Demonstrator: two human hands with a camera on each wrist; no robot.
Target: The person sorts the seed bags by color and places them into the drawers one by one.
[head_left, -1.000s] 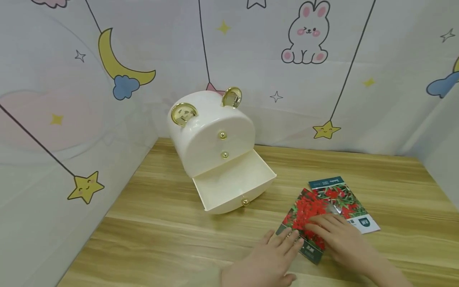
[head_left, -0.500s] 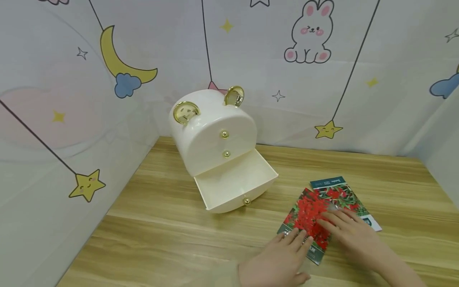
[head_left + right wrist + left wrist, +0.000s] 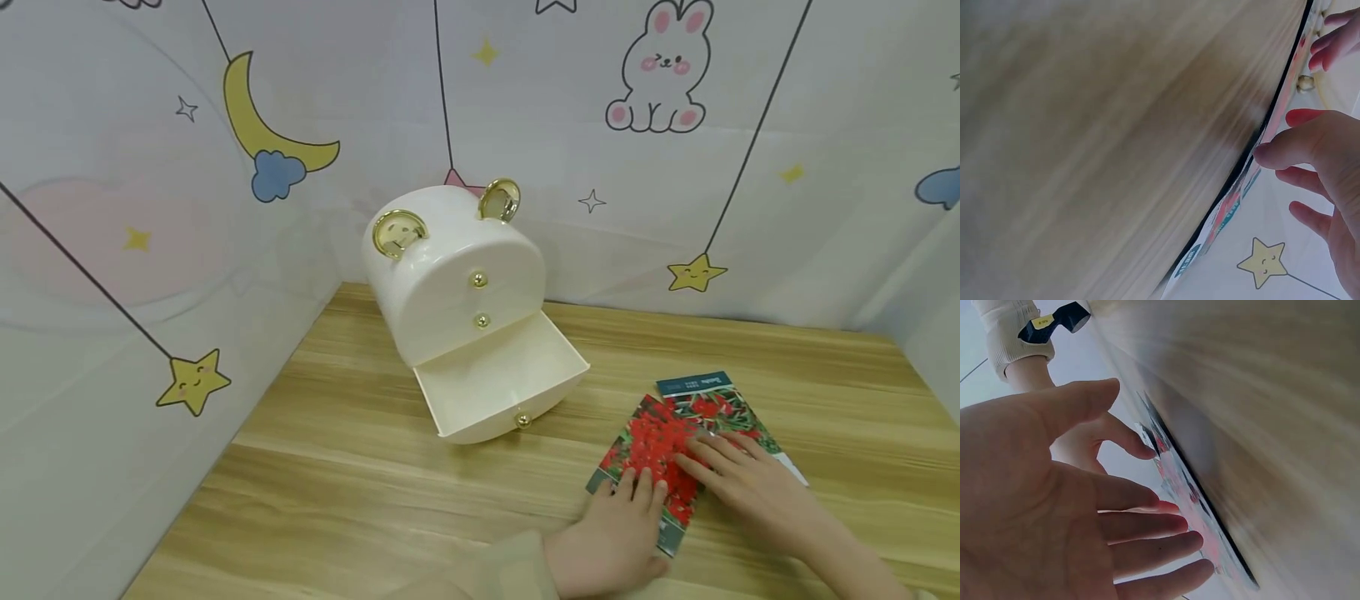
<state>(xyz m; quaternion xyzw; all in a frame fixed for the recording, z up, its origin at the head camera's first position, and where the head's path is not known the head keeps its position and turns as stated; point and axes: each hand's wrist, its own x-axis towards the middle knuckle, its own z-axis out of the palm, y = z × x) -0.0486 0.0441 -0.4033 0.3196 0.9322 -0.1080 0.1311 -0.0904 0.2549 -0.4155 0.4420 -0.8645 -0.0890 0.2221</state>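
Two flat packets printed with red flowers lie on the wooden table in the head view. The nearer packet overlaps the farther packet, which has a dark green header. My left hand rests its extended fingertips on the lower left part of the nearer packet. My right hand touches the packets where they overlap, its fingers loosely bent, and hides part of the farther one. In the right wrist view, the right thumb lies along a packet's edge. Neither hand grips anything.
A white rounded drawer box with gold ears and knobs stands to the left of the packets. Its bottom drawer is pulled out with nothing in it. Printed cloth walls rise behind and beside the table.
My left hand has shifted right and farther onto the nearer packet. The right hand has slid slightly right, over the farther packet. The head view has turned slightly left.
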